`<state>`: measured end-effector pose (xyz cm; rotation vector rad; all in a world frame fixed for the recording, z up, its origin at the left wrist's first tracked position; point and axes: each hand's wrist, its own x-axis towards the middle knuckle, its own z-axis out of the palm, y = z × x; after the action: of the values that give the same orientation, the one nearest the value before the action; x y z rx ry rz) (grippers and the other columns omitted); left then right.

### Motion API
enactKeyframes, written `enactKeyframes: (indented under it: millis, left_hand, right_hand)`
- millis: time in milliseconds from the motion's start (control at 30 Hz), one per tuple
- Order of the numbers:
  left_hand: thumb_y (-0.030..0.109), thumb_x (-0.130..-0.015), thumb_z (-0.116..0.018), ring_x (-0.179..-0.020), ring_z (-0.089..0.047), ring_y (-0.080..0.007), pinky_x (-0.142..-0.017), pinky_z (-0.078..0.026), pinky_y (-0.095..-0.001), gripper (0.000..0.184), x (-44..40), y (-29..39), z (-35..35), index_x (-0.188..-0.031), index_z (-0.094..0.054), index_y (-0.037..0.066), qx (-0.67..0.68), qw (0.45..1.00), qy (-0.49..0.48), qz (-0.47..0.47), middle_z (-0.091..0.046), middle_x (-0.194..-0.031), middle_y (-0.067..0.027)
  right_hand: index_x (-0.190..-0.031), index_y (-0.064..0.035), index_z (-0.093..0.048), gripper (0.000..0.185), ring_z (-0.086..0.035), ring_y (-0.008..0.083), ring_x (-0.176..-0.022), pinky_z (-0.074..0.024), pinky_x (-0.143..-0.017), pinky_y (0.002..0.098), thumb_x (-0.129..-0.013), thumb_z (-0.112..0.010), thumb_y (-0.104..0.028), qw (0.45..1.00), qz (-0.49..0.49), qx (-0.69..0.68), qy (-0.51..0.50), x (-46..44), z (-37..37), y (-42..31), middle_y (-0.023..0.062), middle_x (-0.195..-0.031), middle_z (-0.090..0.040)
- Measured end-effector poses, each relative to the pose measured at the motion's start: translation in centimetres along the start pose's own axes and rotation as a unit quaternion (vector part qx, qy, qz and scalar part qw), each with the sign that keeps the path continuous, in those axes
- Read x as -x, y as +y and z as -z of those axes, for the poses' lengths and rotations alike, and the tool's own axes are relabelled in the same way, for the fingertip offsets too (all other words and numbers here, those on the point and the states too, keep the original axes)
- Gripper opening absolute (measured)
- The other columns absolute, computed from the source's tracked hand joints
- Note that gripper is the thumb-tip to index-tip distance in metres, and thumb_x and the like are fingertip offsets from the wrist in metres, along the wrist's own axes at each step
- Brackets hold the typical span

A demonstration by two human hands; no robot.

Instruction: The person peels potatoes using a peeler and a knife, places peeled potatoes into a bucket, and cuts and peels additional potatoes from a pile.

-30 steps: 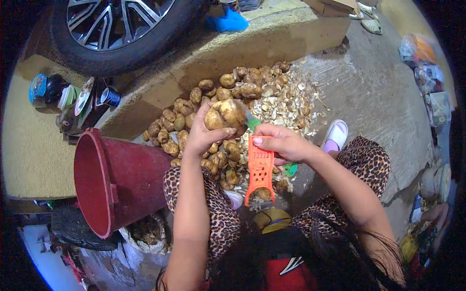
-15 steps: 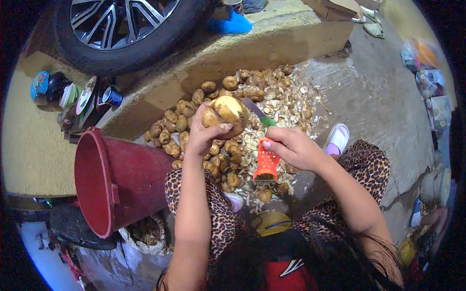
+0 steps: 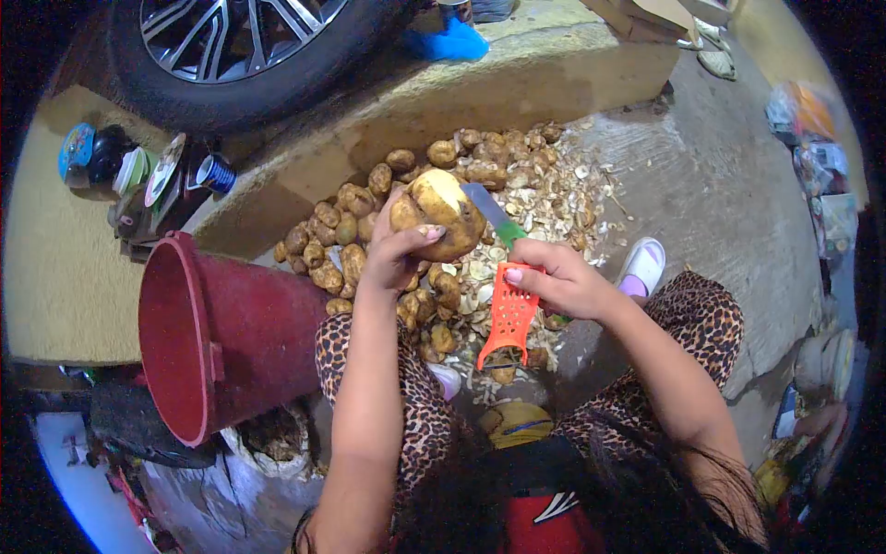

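Observation:
My left hand [image 3: 397, 258] is closed around a large, lumpy potato [image 3: 445, 214], its thumb across the front. A pale peeled patch shows at the potato's top; brown skin covers the rest. My right hand [image 3: 565, 279] grips two tools at once: a knife [image 3: 493, 210] with a green handle, and an orange peeler [image 3: 510, 314] with holes in its flat body. The knife blade points up and left, its tip close to the potato's right side; whether they touch I cannot tell. The peeler hangs downward, its bladed end toward me.
Unpeeled potatoes [image 3: 355, 198] and a heap of peelings [image 3: 554, 198] lie on the floor before me, against a low concrete ledge [image 3: 517, 92]. A red bucket [image 3: 268, 323] lies tipped at left, near a sack [image 3: 277, 443]. A car wheel [image 3: 249, 55] stands beyond.
The potato in my left hand has shifted slightly right and turned a little. In my right hand the peeler has swung, its lower end now further down and more fully in view.

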<state>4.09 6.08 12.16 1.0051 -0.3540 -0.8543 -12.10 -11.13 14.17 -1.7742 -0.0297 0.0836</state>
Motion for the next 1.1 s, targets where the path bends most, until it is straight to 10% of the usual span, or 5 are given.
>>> enactKeyframes:
  millis: [800,1100]
  left_hand:
    - [0.005,-0.063,-0.066,-0.092,-0.06,-0.0212,-0.084,-0.049,-0.0357,0.058,-0.2,0.2,-0.6,-0.117,-0.045,0.0,-0.061,0.998,0.002,0.014,-0.059,-0.101,-0.0103]
    - [0.005,-0.064,-0.066,-0.094,-0.059,-0.0224,-0.085,-0.049,-0.0374,0.056,-0.3,-0.7,-1.1,-0.116,-0.045,0.0,0.012,1.0,0.01,0.026,-0.058,-0.101,-0.0113]
  right_hand:
    - [-0.079,-0.0038,-0.046,0.028,-0.047,0.0148,-0.069,-0.0411,-0.064,0.0323,-0.09,-0.05,-0.03,0.998,-0.047,-0.024,-0.034,0.1,-0.5,-0.6,0.0051,-0.068,-0.044]
    - [-0.078,-0.0092,-0.05,0.026,-0.042,0.0029,-0.052,-0.0345,-0.044,0.0197,-0.092,-0.047,-0.031,0.98,-0.064,-0.19,-0.022,0.0,-1.8,-0.2,-0.0048,-0.064,-0.044]
